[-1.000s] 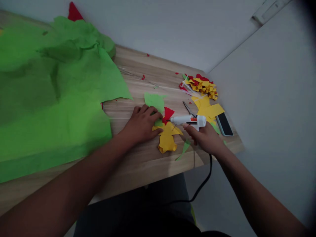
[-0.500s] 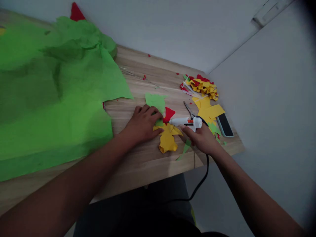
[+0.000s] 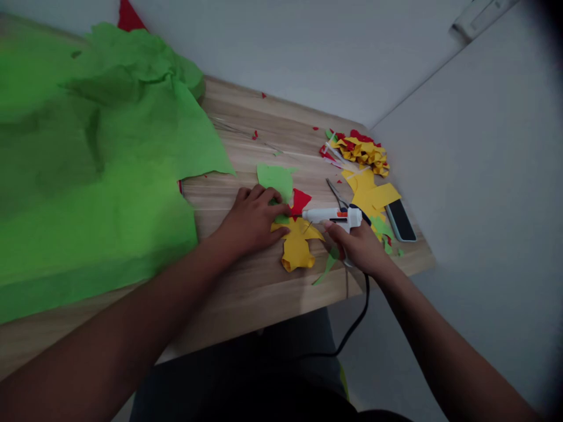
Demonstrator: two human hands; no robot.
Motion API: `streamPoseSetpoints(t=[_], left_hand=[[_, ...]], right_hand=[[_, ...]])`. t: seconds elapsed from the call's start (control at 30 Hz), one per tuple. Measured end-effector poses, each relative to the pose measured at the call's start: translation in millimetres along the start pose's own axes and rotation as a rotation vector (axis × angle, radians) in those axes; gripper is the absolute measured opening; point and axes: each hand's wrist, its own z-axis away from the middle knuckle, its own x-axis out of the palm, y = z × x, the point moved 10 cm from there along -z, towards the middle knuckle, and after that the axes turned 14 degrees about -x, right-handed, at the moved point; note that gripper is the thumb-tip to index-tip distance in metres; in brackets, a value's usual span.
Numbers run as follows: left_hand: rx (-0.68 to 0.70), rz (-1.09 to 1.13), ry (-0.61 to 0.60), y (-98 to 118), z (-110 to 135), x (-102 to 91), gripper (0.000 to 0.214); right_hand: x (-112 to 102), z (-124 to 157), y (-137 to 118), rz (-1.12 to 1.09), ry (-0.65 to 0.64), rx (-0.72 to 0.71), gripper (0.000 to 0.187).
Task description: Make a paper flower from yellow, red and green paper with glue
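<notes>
— What is laid on the wooden table [image 3: 246,299]?
— A green sheet [image 3: 88,146] is spread at left; a yellow cutout [image 3: 298,253] is placed near the middle.
— And the hands?
— A glue gun [image 3: 328,217] is gripped in the closed right hand [image 3: 361,245], its nozzle beside red paper [image 3: 301,200]. The left hand [image 3: 253,220] is rested half-curled at the cutout's left edge; any pinch cannot be told.

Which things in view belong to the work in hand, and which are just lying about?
Apparently in use:
- White glue gun, in the right hand
- Yellow cut-paper shape, at the left hand
- Small, flat red paper piece, by the nozzle

Apparently lying about:
- Black-screened rectangular phone
- Dark-handled metal scissors
- Large, creased green sheet
</notes>
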Motion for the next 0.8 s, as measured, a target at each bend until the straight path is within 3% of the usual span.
streamPoseSetpoints(t=[0.37,0.67,0.8], left_hand=[[-0.006,0.004,-0.005,0,-1,-0.4,0.035],[0.003,0.019,-0.006,-1,0,0.1,0.033],[-0.006,0.003,-0.014,0,-1,-0.4,0.039]], right_hand=[[-10,1,-1,0.028,0.044,-0.022,0.037],[-35,11,-5,-0.104,0.154,0.041,0.038],[-26,6,-12,-0.03,0.093,-0.025,0.038]])
